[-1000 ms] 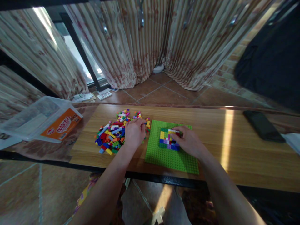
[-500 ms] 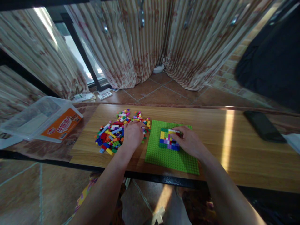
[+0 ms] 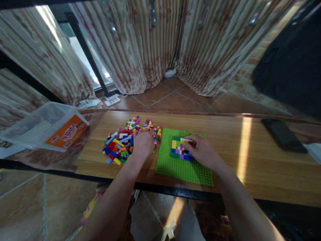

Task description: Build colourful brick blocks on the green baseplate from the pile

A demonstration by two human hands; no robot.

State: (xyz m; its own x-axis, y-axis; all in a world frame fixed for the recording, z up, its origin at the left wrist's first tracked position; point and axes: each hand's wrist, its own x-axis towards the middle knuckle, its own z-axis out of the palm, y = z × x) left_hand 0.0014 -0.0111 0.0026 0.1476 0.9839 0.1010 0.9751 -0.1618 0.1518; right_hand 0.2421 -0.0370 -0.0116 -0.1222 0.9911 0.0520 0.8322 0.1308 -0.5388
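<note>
A green studded baseplate (image 3: 185, 174) lies on the table, carrying a low patch of joined building bricks (image 3: 177, 152) in green, yellow, white, purple and blue. My right hand (image 3: 200, 149) rests over the patch's right side, thumb and fingers pinched together at a building brick that is mostly covered. Left of the plate spreads a heap of loose building bricks (image 3: 119, 144) in many colours. My left hand (image 3: 144, 143) reaches into the heap's right part with fingers curled down among the pieces. Whatever its fingertips grip is hidden from me.
A clear plastic box (image 3: 32, 130) with an orange label stands at the left. On the right of the wooden table (image 3: 225, 134) lies a black phone-like object (image 3: 283, 135), with white paper (image 3: 313, 152) beside it. Striped curtains (image 3: 140, 50) hang behind.
My left hand has shifted very slightly within the heap. The right hand keeps its place on the brick patch, and the whole view has drifted a touch.
</note>
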